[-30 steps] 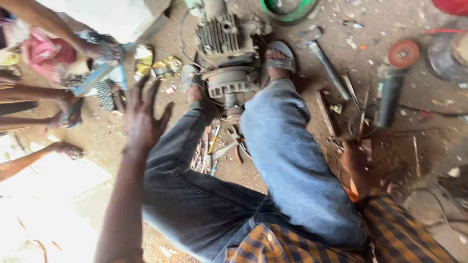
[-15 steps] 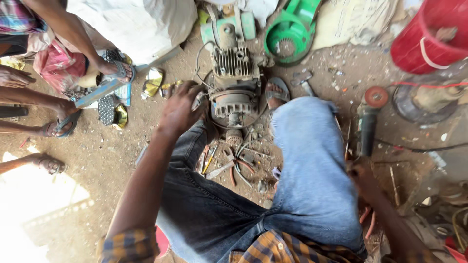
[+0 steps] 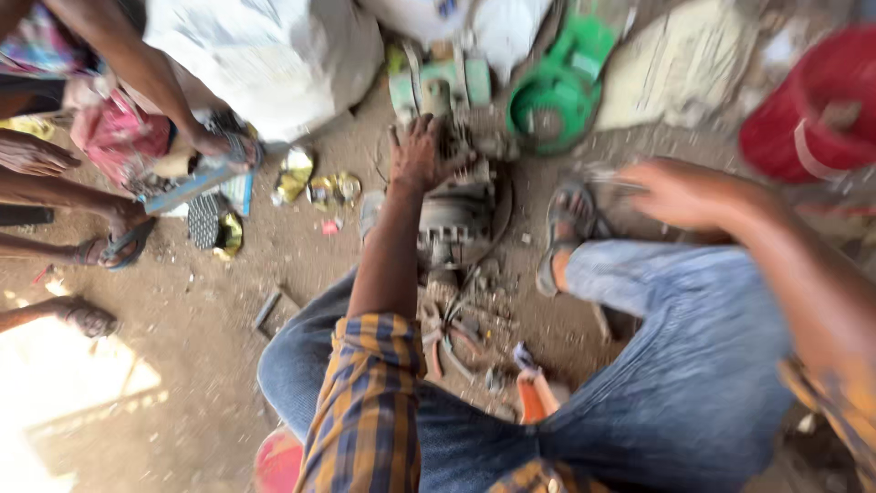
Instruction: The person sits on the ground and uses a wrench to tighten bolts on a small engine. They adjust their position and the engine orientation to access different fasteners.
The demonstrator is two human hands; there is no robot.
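While the person sits on the dirt floor (image 3: 210, 365), the left hand (image 3: 422, 153) rests on top of a grey motor (image 3: 456, 215) at 12 o'clock, fingers curled over it. Blurred at 2 o'clock, the right hand (image 3: 680, 194) hovers with fingers loosely open, holding nothing. Scattered tools (image 3: 461, 338) lie between the knees. 1 green casing (image 3: 557, 87) sits beyond the motor.

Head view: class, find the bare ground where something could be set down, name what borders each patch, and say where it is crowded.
The widest bare dirt lies lower left, bordered by the person's left knee, other people's sandalled feet and the foil scraps. It is crowded between the legs, where small tools and parts lie, and around the grey engine under the left hand. The right hand is blurred.
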